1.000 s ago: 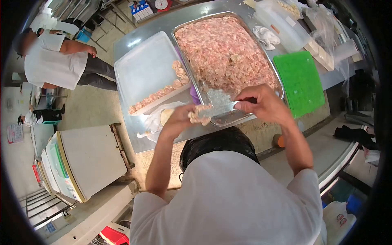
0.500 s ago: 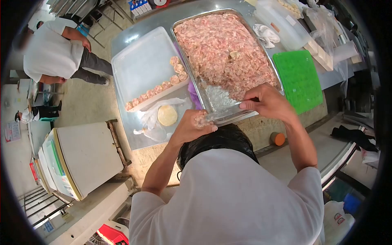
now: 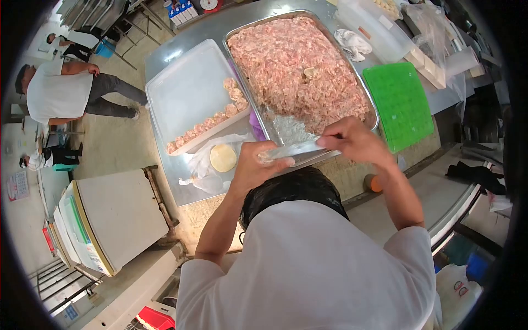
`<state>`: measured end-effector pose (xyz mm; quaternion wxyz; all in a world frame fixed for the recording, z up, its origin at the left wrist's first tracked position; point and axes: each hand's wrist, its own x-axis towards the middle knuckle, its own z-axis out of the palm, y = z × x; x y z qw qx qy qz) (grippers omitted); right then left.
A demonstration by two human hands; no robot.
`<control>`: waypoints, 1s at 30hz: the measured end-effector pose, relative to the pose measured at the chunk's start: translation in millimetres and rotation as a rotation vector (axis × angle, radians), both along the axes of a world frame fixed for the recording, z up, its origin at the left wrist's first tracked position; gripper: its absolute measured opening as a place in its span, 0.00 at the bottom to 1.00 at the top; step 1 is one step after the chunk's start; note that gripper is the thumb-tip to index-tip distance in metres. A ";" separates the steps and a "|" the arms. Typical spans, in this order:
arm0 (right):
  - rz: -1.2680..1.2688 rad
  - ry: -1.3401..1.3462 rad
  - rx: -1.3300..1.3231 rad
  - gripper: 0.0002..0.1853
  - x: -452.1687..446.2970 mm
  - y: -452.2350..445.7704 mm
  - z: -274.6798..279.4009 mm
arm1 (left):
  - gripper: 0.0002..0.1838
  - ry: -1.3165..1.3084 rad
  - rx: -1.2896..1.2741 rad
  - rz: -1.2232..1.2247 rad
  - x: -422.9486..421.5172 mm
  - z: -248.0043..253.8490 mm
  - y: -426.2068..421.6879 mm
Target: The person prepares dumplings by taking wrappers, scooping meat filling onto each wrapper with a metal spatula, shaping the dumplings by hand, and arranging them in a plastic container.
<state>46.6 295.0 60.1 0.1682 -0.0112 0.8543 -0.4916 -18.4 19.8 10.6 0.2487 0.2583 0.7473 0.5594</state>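
My right hand point(image 3: 358, 144) is closed on one end of a flat metal spatula point(image 3: 297, 150), near the tray's front edge. The blade reaches across to my left hand point(image 3: 253, 168), whose fingers curl around a meat-filled dumpling point(image 3: 265, 157), mostly hidden. Beyond both hands is a large metal tray point(image 3: 260, 122) heaped with pinkish minced meat point(image 3: 297, 63); its near left corner shows bare metal. To the left, a white plastic tray point(image 3: 184, 82) holds several open-topped dumplings point(image 3: 204, 127) along two edges. A stack of round wrappers point(image 3: 223, 158) lies on a white cloth beside my left hand.
A green board point(image 3: 399, 104) lies right of the meat tray. Clear plastic containers point(image 3: 377, 30) and a crumpled white cloth point(image 3: 353, 45) are at the back right. An orange-lidded jar point(image 3: 374, 183) sits below the table edge. One person point(image 3: 60, 91) stands left, with others farther off.
The spatula blade has shifted and tilted over the dumpling, which shows less between my left fingers. My right hand has moved slightly left. The person at left has stepped a little.
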 end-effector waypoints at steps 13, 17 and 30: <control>-0.016 -0.005 -0.018 0.14 -1.1 -5.4 0.9 | 0.17 -0.105 0.112 0.019 4.1 -2.5 4.6; -0.019 0.009 0.051 0.12 -4.9 -5.6 19.4 | 0.15 -0.023 0.035 0.031 3.6 -3.5 5.6; -0.043 -0.003 -0.029 0.17 -12.2 -7.9 -0.4 | 0.21 0.041 0.110 0.021 -6.5 -1.1 -0.1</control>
